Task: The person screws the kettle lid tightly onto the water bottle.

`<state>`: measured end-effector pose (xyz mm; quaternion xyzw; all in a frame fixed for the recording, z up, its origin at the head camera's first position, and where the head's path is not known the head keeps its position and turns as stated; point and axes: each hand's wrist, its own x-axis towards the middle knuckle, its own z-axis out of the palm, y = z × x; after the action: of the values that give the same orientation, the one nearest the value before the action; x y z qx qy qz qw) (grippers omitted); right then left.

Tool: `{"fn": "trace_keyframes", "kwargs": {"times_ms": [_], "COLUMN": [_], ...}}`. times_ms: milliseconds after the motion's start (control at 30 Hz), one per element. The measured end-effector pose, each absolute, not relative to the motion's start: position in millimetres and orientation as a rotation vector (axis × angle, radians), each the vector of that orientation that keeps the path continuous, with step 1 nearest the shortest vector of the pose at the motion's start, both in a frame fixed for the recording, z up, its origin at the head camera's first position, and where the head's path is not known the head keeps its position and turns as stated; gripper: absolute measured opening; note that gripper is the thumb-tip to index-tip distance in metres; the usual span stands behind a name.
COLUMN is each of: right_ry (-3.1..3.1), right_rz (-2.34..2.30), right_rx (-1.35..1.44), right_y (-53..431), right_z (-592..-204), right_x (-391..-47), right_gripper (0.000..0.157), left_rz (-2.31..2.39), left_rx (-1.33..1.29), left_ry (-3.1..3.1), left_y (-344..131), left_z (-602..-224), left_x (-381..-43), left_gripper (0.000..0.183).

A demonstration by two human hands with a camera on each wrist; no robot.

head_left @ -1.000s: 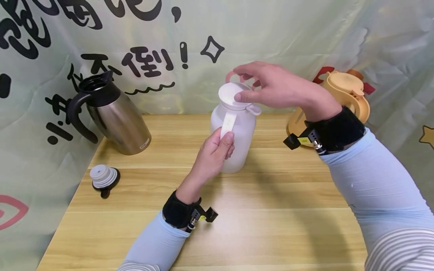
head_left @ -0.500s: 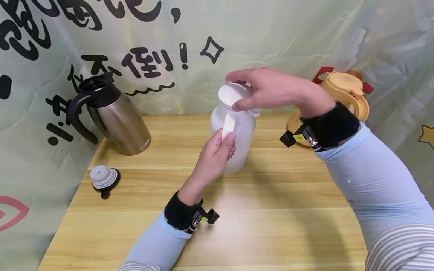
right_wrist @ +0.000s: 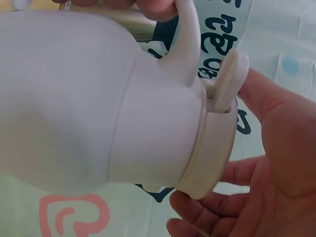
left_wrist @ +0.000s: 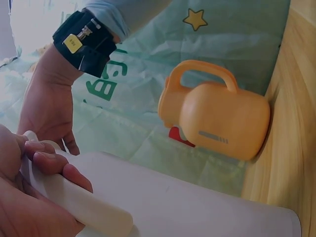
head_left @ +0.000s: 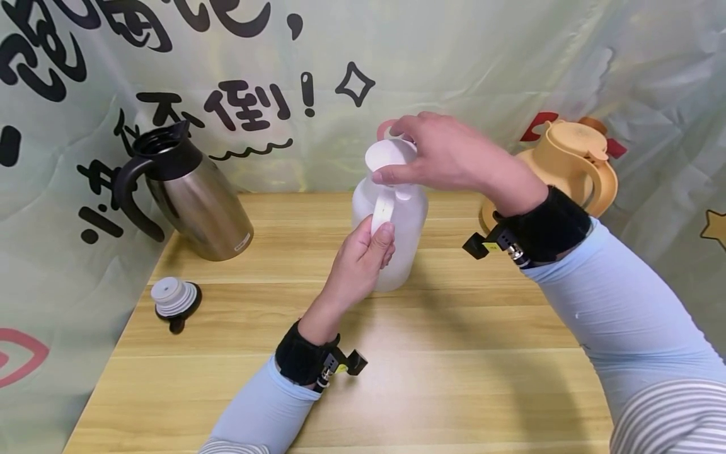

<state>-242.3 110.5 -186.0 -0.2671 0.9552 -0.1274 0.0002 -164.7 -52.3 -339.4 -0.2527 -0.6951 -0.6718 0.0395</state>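
A white vacuum jug (head_left: pixel 405 243) stands upright at the middle of the table. My left hand (head_left: pixel 358 263) grips its white handle (head_left: pixel 383 208), fingers curled round it. On top, my right hand (head_left: pixel 450 154) holds the round white lid (head_left: pixel 388 154) between thumb and fingers. The right wrist view has the thumb at the lid tab (right_wrist: pixel 231 81) and fingertips at the opposite edge of the lid rim (right_wrist: pixel 212 158). The tab sits close to the handle side. Inside the jug nothing is visible.
Back left stands a steel vacuum jug (head_left: pixel 201 198) with a black handle, its top uncovered. A grey and black stopper (head_left: pixel 174 297) lies in front of it. An orange jug (left_wrist: pixel 217 118) stands at the back right, partly behind the right forearm. A printed curtain (head_left: pixel 454 57) hangs behind.
My right hand has lowered onto the lid and turned it, its tab shifting from the right side toward the handle. The left hand keeps its grip almost unmoved.
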Motion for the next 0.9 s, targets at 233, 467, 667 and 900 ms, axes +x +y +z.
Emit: {"fn": "trace_keyframes", "kwargs": {"times_ms": [233,467,667,900], "right_ry": [3.059,3.053,2.991,2.726], "right_rz": [-0.375,-0.404,-0.614,-0.650], "right_rx": [-0.709,-0.686,-0.818,-0.959], "right_y": [106.4,107.5,113.3,126.5], "right_z": [-189.5,-190.1,-184.3,-172.0], "right_x": [-237.2,-236.9,-242.3,-248.5], "right_gripper": [0.084,0.086,0.068,0.067], "left_rz": [-2.058,-2.062,-2.075,-2.072], "left_rx": [-0.763,-0.758,-0.748,-0.737], "left_ry": [-2.135,-2.132,-2.128,-2.133], "left_y": [-51.9,-51.8,-51.4,-51.4], "left_z": [-338.0,-338.1,-337.5,-336.9], "left_x": [-163.9,-164.2,-163.3,-161.8], "left_gripper": [0.031,0.032,0.031,0.028]}}
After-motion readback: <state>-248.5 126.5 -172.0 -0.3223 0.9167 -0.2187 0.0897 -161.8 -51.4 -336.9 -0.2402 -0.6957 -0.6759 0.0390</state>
